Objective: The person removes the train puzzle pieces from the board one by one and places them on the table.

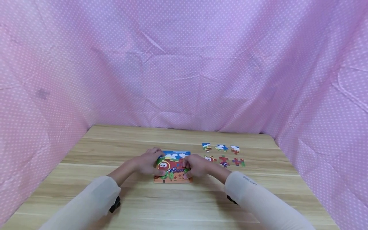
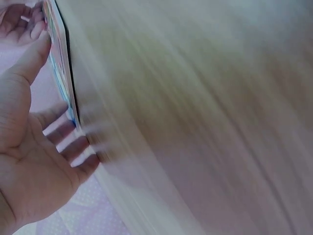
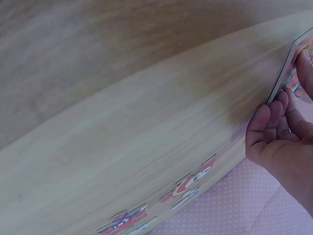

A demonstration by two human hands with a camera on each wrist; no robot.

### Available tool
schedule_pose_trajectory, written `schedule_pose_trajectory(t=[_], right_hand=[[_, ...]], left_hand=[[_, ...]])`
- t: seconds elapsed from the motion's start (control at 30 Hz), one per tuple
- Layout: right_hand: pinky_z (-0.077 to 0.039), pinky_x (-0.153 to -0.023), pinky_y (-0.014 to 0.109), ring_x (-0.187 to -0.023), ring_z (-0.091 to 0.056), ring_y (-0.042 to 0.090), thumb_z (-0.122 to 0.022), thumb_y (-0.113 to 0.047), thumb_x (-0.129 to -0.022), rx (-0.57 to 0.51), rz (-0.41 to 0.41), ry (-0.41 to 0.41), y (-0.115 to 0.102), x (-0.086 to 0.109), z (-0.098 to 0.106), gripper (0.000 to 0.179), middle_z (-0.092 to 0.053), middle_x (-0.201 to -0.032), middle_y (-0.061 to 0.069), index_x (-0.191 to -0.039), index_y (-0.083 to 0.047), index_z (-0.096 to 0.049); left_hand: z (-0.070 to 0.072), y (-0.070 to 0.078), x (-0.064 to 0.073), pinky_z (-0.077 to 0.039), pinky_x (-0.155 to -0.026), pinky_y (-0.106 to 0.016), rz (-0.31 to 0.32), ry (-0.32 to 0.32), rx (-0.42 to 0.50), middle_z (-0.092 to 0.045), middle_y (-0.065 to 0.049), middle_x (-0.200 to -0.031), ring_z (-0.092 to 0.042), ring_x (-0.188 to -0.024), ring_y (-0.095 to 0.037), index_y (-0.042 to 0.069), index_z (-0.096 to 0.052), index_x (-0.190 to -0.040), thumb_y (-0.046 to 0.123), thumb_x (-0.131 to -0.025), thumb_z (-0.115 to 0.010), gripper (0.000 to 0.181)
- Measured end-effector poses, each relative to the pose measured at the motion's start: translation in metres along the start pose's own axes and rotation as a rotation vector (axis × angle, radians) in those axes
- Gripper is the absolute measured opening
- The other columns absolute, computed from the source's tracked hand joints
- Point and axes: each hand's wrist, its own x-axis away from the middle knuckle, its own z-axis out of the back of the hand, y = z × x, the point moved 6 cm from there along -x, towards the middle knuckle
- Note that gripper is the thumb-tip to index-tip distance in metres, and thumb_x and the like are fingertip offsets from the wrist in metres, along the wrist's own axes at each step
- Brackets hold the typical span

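Observation:
A colourful puzzle board (image 1: 172,179), printed with a big-eyed red cartoon figure, lies on the wooden table between both hands. The left hand (image 1: 148,162) is at its left side, thumb (image 2: 36,56) over the printed face and the other fingers spread, fairly straight, at the board's edge and the tabletop. On the opposite side the right hand (image 1: 198,165) holds the right edge, its fingers (image 3: 259,120) curled against the edge and its thumb (image 3: 305,73) on the face. Both hands cover parts of the picture.
Several loose jigsaw pieces lie in two rows right of the board, among them a blue-and-white piece (image 1: 221,147), a red piece (image 1: 224,160) and one with an eye (image 1: 210,158). A pink dotted curtain (image 1: 184,80) surrounds the wooden table (image 1: 172,207).

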Motion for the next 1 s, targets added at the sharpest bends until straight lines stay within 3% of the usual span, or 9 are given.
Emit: schedule_pose_trajectory(t=[0.23,0.47,1.0], right_hand=[[-0.05,-0.086,0.033,-0.09,-0.055,0.016,-0.083,-0.019,-0.088,-0.015,0.001,-0.005,0.001,-0.002,-0.002,0.025,-0.06,-0.096,-0.002,-0.103,-0.012,-0.065],[-0.049,-0.087,0.034,-0.091,-0.055,0.016,-0.084,-0.021,-0.087,-0.015,-0.008,-0.007,0.002,-0.004,-0.004,0.026,-0.06,-0.096,-0.002,-0.102,-0.012,-0.065],[-0.049,-0.087,0.035,-0.092,-0.055,0.017,-0.084,-0.018,-0.086,-0.048,0.004,-0.008,0.005,-0.003,0.001,0.027,-0.06,-0.099,0.0,-0.102,-0.011,-0.064]], left_hand=[[-0.008,0.008,-0.005,-0.043,-0.105,-0.056,0.046,0.039,-0.096,-0.038,-0.014,-0.154,-0.04,-0.133,-0.034,0.012,-0.037,-0.155,0.073,-0.081,-0.071,0.102],[-0.008,0.013,-0.007,-0.043,-0.103,-0.057,0.117,0.039,-0.094,-0.038,-0.014,-0.153,-0.039,-0.132,-0.034,0.015,-0.038,-0.155,0.072,-0.078,-0.074,0.102],[-0.01,0.01,-0.013,-0.041,-0.105,-0.055,0.119,0.037,-0.12,-0.039,-0.012,-0.15,-0.04,-0.13,-0.032,0.016,-0.042,-0.151,0.073,-0.078,-0.074,0.098]])
